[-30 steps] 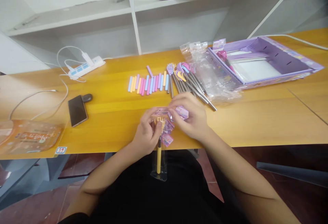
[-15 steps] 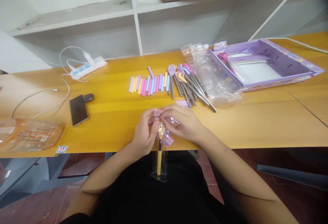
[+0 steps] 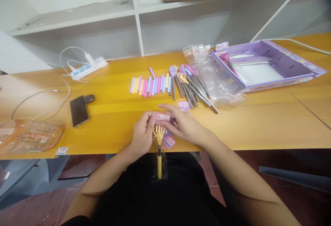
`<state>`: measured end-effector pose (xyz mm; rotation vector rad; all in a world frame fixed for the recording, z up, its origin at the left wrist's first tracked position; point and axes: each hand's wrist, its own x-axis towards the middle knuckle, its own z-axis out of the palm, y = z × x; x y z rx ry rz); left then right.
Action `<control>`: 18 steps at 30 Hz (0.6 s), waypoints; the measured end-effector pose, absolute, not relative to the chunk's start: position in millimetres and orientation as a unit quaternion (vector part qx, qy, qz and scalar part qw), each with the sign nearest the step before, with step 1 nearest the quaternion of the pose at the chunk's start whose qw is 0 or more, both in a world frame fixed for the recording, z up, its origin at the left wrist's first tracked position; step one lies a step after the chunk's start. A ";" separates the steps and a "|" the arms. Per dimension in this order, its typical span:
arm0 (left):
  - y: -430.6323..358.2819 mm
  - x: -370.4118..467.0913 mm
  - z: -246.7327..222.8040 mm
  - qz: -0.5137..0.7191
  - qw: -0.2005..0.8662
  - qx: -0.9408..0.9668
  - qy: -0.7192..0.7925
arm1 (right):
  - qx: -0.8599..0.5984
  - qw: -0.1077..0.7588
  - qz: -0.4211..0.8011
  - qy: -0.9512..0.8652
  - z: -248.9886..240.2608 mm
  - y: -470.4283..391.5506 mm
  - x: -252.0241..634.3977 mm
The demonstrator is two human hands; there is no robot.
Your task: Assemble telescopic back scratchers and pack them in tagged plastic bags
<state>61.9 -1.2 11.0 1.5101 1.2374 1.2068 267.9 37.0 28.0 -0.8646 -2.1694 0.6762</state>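
Here, left hand (image 3: 142,134) holds one pink card (image 3: 161,116).

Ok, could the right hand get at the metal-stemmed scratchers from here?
Probably yes: the metal-stemmed scratchers lie just beyond the right hand, and only small purple cards lying low seem to be between.

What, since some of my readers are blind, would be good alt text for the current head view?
A person's left hand holds a pink card above a yellow hand-headed stick, its handle inside a clear bag, the right hand open beside the card. Behind on the table lie pastel sticks, hand-headed metal rods and a purple box.
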 end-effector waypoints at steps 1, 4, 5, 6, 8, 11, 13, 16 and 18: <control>-1.0 61.5 10.8 0.480 0.410 0.600 0.492 | -0.335 0.342 0.262 -0.838 28.5 37.0 268.2; 0.5 61.8 10.1 0.481 0.417 0.600 0.484 | -0.340 0.318 0.266 -0.844 30.2 37.1 268.4; 1.2 62.2 10.0 0.482 0.421 0.600 0.480 | -0.343 0.307 0.271 -0.845 31.1 37.0 267.9; 2.0 62.8 10.2 0.483 0.427 0.597 0.477 | -0.348 0.297 0.278 -0.845 32.0 36.8 267.1; 2.7 63.5 12.1 0.483 0.450 0.587 0.468 | -0.363 0.286 0.298 -0.835 34.1 35.8 264.7; -0.7 60.3 21.8 0.458 0.496 0.582 0.453 | -0.390 0.290 0.334 -0.808 37.8 33.0 263.0; -6.6 54.3 32.7 0.395 0.519 0.613 0.445 | -0.400 0.303 0.356 -0.788 41.3 30.4 266.8; -16.4 42.8 49.2 0.295 0.564 0.651 0.414 | -0.378 0.306 0.406 -0.774 48.3 26.8 279.5; -19.4 36.4 56.2 0.312 0.587 0.629 0.404 | -0.309 0.274 0.482 -0.773 53.0 25.5 286.8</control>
